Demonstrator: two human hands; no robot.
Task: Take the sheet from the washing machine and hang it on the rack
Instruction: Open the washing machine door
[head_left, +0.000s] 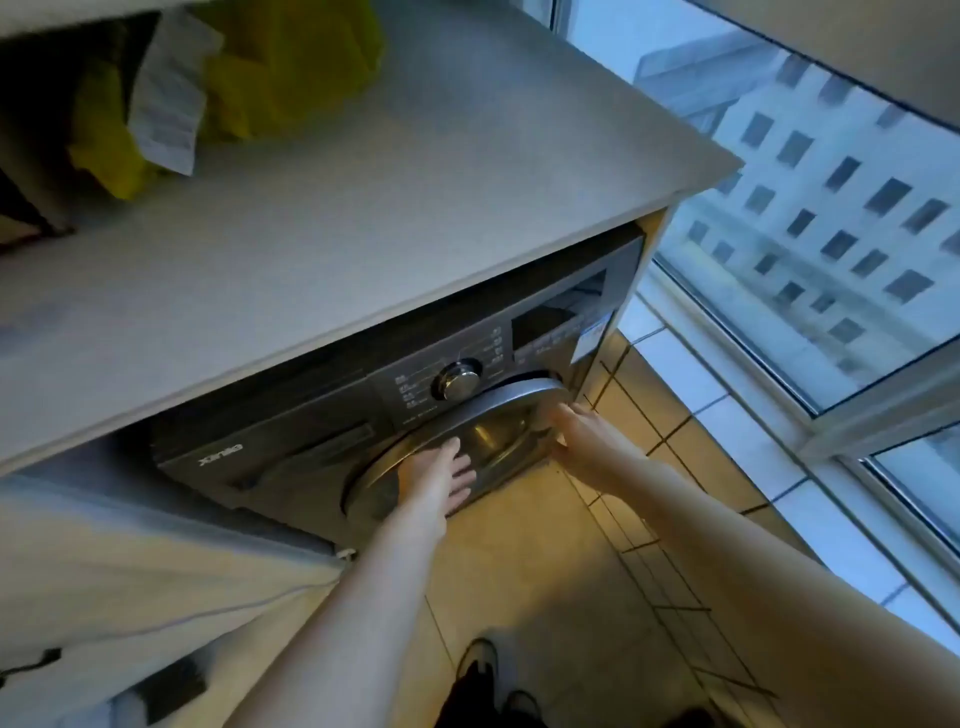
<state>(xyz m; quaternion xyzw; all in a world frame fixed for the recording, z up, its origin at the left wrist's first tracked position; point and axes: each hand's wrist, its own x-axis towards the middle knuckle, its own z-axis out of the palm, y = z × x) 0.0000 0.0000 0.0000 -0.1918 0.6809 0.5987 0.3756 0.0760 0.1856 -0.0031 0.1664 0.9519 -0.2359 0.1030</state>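
A grey front-loading washing machine (291, 431) sits under a pale countertop (389, 208). The left hand (439, 475) lies flat on its round door (498, 426), toward 6 o'clock of centre. The right hand (582, 423) grips the door's rim at its 3 o'clock. Yellow cloth (291, 67) lies at 11 o'clock, a window (805, 208) at 2 o'clock.

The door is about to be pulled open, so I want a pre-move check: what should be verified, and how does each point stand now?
1. Grip: the right hand holds the door at its right edge: ok.
2. Free swing: not ok, the left hand lies flat on the door front.
3. Latch released: cannot tell.
4. The sheet inside the washing machine: cannot tell, drum hidden.
5. The rack in sight: not ok, none in view.
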